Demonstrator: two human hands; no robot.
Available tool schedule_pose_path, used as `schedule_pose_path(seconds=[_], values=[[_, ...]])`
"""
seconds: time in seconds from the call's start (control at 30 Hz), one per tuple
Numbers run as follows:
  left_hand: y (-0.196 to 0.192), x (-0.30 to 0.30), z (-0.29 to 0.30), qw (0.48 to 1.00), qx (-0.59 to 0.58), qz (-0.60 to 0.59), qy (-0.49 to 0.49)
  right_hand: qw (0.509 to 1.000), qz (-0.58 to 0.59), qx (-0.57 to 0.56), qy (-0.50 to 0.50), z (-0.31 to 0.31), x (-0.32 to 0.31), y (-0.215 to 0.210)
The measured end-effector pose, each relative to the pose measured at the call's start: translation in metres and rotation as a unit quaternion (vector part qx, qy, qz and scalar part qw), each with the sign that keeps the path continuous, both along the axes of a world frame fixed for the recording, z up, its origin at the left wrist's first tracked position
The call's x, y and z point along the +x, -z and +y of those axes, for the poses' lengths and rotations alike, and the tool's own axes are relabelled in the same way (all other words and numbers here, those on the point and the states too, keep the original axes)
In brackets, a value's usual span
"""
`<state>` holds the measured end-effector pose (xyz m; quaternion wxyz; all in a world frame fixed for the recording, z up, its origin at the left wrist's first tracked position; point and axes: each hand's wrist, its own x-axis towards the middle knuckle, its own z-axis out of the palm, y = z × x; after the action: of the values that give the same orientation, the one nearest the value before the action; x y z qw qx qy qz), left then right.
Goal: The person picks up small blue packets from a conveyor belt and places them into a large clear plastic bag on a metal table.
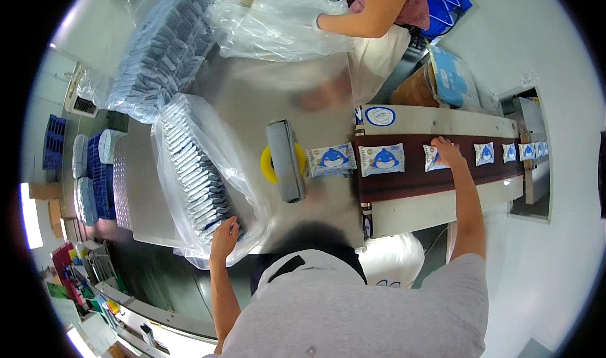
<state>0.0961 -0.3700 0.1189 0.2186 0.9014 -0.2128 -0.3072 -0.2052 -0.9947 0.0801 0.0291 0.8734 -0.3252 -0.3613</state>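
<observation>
Bare hands numbered two, one left hand [226, 238] and one right hand [447, 151], and there was one co-worker [379, 4]. At least five whale-print packets [382, 160] lay along one conveyor belt [413, 183], the farthest too crowded to count, and a single packet [331, 160] lay at the near end of it, on one steel table [325, 209]. One yellow ring [268, 167], one grey folded bundle [286, 161] and one white sack [394, 258] were visible. One clear plastic bag [249, 197] held one row of packets [192, 162], well over ten, packed too tightly for an exact count.
</observation>
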Motion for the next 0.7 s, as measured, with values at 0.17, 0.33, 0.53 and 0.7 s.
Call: schedule_pose_path(seconds=[0.17, 0.33, 0.53, 0.7], values=[[-0.001, -0.012, -0.002, 0.996, -0.046, -0.076, -0.006, 0.967, -0.035, 0.220, -0.122, 0.009, 0.055, 0.004], [0.002, -0.015, -0.003, 0.995, -0.040, -0.091, -0.010, 0.848, -0.140, 0.489, -0.148, 0.090, 0.180, 0.004], [0.000, -0.017, -0.006, 0.997, -0.022, -0.072, 0.002, 0.852, -0.030, 0.495, -0.168, 0.178, 0.248, 0.050], [-0.003, -0.018, -0.003, 0.996, -0.059, -0.055, -0.029, 0.919, -0.055, 0.361, -0.148, 0.220, 0.189, 0.058]])
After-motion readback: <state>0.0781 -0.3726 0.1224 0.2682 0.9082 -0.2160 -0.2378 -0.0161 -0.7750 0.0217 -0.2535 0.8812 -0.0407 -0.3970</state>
